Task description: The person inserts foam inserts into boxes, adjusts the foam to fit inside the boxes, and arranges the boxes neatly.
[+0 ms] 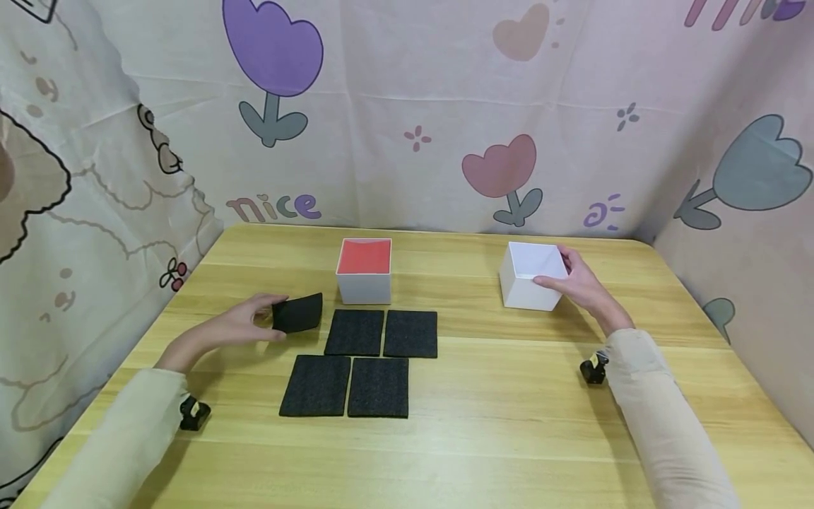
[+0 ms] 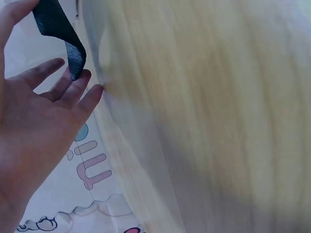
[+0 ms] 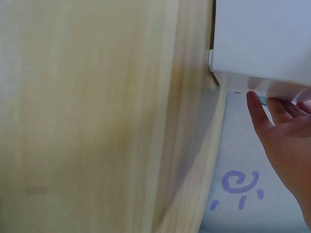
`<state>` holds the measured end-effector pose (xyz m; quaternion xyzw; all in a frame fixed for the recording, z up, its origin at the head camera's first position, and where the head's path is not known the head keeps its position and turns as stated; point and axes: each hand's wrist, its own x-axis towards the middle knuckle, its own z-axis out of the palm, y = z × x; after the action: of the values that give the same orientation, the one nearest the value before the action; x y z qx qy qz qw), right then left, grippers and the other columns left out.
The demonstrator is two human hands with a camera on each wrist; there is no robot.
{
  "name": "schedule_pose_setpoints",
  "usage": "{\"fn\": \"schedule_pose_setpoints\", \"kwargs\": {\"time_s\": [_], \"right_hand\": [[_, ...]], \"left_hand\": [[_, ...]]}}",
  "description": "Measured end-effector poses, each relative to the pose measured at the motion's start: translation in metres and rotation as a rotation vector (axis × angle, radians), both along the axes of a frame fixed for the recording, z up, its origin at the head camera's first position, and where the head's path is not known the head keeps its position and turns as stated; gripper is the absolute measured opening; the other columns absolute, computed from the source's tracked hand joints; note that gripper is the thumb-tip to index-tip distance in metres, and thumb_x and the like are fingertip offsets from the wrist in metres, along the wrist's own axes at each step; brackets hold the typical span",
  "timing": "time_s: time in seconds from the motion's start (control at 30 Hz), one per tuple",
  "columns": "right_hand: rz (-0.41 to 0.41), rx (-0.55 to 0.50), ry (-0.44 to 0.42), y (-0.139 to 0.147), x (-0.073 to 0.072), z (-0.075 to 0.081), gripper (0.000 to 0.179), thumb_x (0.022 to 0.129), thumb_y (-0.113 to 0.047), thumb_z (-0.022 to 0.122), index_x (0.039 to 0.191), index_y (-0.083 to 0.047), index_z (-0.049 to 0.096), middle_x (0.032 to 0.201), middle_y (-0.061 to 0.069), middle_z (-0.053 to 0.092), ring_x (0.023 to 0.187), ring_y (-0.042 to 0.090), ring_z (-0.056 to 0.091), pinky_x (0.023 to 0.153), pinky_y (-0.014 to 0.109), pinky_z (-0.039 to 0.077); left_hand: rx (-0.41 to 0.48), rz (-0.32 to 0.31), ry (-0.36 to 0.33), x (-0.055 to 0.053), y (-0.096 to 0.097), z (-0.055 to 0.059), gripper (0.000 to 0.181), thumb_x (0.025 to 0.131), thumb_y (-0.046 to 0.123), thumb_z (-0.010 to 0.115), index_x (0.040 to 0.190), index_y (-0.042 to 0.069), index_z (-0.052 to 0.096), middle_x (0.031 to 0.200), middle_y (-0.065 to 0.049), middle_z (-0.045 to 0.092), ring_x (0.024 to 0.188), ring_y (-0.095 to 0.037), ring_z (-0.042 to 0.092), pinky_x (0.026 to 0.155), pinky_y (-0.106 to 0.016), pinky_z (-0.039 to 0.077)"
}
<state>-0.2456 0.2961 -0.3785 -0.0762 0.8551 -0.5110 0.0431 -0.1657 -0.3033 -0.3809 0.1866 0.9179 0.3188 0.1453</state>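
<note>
My left hand (image 1: 244,322) holds a thin black square pad (image 1: 299,313) by its edges, thumb at one side and fingers at the other. The pad is tilted and bowed; in the left wrist view the dark pad (image 2: 60,29) looks curved between thumb and fingertips. At the right, my right hand (image 1: 581,281) grips a white open-topped box (image 1: 531,291), the thumb on its near side and the fingers behind its right side. In the right wrist view the box (image 3: 262,39) fills the upper right corner, with fingertips at its wall.
Several black square pads (image 1: 378,387) lie flat in two rows of two on the wooden table (image 1: 483,417). Behind them stands a white box with red inside (image 1: 364,286). A printed cloth (image 1: 394,92) hangs along the table's back and sides.
</note>
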Motion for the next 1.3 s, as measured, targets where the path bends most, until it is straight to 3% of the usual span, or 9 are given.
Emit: {"fn": "schedule_pose_setpoints", "kwargs": {"time_s": [0.4, 0.53, 0.67, 0.77, 0.93, 1.03, 1.2, 1.3], "right_hand": [[0.011, 0.032, 0.009, 0.004, 0.003, 0.0, 0.104, 0.084, -0.014, 0.075, 0.151, 0.006, -0.001, 0.15, 0.03, 0.021, 0.136, 0.039, 0.024, 0.112, 0.051, 0.021], [0.01, 0.032, 0.015, 0.004, 0.003, 0.0, 0.101, 0.084, -0.014, 0.075, 0.151, 0.007, 0.002, 0.147, 0.031, 0.025, 0.134, 0.039, 0.027, 0.111, 0.052, 0.023], [0.029, 0.012, 0.0, -0.008, 0.013, 0.017, 0.096, 0.085, -0.008, 0.073, 0.149, 0.011, 0.004, 0.145, 0.034, 0.025, 0.133, 0.042, 0.027, 0.11, 0.054, 0.023], [0.038, -0.012, -0.017, -0.014, 0.018, 0.027, 0.093, 0.084, -0.004, 0.071, 0.147, 0.013, 0.005, 0.144, 0.036, 0.025, 0.133, 0.044, 0.027, 0.11, 0.055, 0.023], [0.029, -0.026, -0.028, -0.008, 0.015, 0.023, 0.096, 0.083, -0.005, 0.073, 0.148, 0.012, 0.004, 0.144, 0.035, 0.023, 0.133, 0.044, 0.026, 0.11, 0.055, 0.022], [0.027, -0.028, -0.032, -0.008, 0.018, 0.024, 0.097, 0.084, -0.004, 0.072, 0.148, 0.012, 0.002, 0.145, 0.036, 0.021, 0.134, 0.044, 0.024, 0.11, 0.055, 0.021], [0.024, -0.035, -0.032, -0.011, 0.023, 0.027, 0.096, 0.084, -0.003, 0.07, 0.147, 0.013, 0.0, 0.147, 0.037, 0.018, 0.135, 0.045, 0.021, 0.111, 0.055, 0.019], [0.026, -0.026, -0.04, -0.009, 0.019, 0.024, 0.097, 0.084, -0.004, 0.071, 0.148, 0.012, -0.001, 0.149, 0.036, 0.015, 0.138, 0.045, 0.018, 0.112, 0.054, 0.017]], "left_hand": [[-0.012, -0.052, 0.073, 0.006, 0.017, 0.019, 0.077, 0.088, 0.03, 0.07, 0.146, -0.005, 0.034, 0.143, -0.031, 0.031, 0.121, -0.051, 0.043, 0.095, -0.06, 0.041], [0.007, -0.091, 0.101, 0.011, 0.034, 0.021, 0.076, 0.087, 0.029, 0.072, 0.145, -0.004, 0.036, 0.143, -0.028, 0.034, 0.119, -0.046, 0.048, 0.094, -0.057, 0.043], [0.038, -0.125, 0.107, 0.018, 0.057, 0.025, 0.076, 0.086, 0.029, 0.074, 0.146, 0.001, 0.038, 0.143, -0.022, 0.036, 0.116, -0.042, 0.052, 0.093, -0.055, 0.045], [0.054, -0.157, 0.104, 0.021, 0.078, 0.035, 0.077, 0.086, 0.031, 0.074, 0.148, 0.007, 0.036, 0.144, -0.019, 0.035, 0.115, -0.041, 0.053, 0.091, -0.056, 0.046], [0.098, -0.222, 0.098, 0.016, 0.118, 0.054, 0.084, 0.085, 0.034, 0.074, 0.152, 0.01, 0.028, 0.148, -0.016, 0.031, 0.118, -0.038, 0.052, 0.092, -0.056, 0.045], [0.118, -0.229, 0.112, 0.007, 0.143, 0.059, 0.091, 0.085, 0.035, 0.075, 0.154, 0.011, 0.022, 0.151, -0.016, 0.026, 0.12, -0.037, 0.051, 0.096, -0.055, 0.043], [0.155, -0.185, 0.169, -0.012, 0.184, 0.055, 0.095, 0.084, 0.034, 0.075, 0.156, 0.011, 0.016, 0.155, -0.014, 0.02, 0.124, -0.033, 0.047, 0.096, -0.048, 0.045], [0.169, -0.156, 0.213, -0.022, 0.206, 0.051, 0.095, 0.083, 0.033, 0.076, 0.155, 0.009, 0.018, 0.153, -0.014, 0.024, 0.127, -0.029, 0.042, 0.094, -0.044, 0.048]]}}
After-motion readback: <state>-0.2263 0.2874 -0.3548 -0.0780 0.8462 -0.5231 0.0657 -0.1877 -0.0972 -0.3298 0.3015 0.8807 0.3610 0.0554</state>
